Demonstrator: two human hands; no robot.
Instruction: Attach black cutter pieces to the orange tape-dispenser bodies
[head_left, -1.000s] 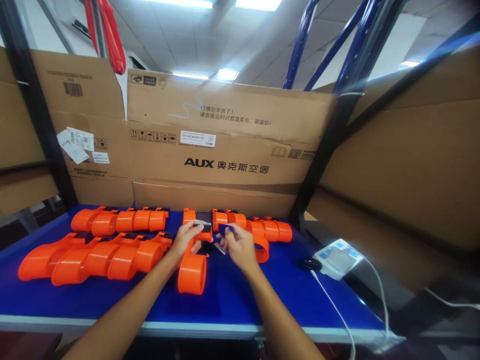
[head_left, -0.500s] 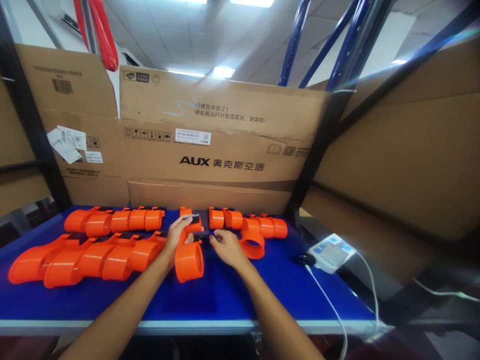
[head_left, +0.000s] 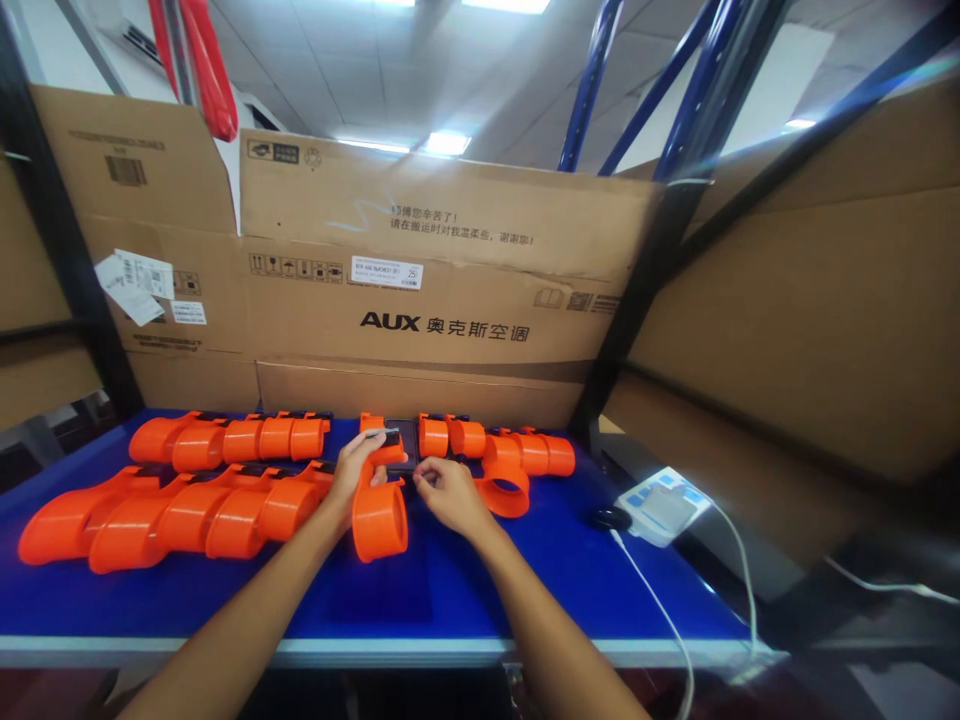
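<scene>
My left hand (head_left: pixel 360 470) is closed around an orange plastic piece (head_left: pixel 380 525) with a wide ring at its lower end. A dark part with a thin light edge shows at the top of the held piece. Just right of it, my right hand (head_left: pixel 448 490) has its thumb and fingers pinched together. Whatever those fingertips hold, if anything, is too small to make out. A flat dark rectangular object (head_left: pixel 406 440) lies behind the hands, partly covered by them. Close to my right hand an orange ring piece (head_left: pixel 504 490) rests on the table.
Rows of similar orange pieces with dark tops (head_left: pixel 187 515) cover the table's left side, and more orange pieces (head_left: pixel 534 453) stand at the back right. A white power strip (head_left: pixel 664 505) with cables and a black object (head_left: pixel 612 518) lies right. Cardboard (head_left: pixel 442 290) walls the blue table (head_left: pixel 570 590).
My right hand has shifted slightly left, its fingertips closer to the held orange piece. My left hand and that piece stay nearly in place.
</scene>
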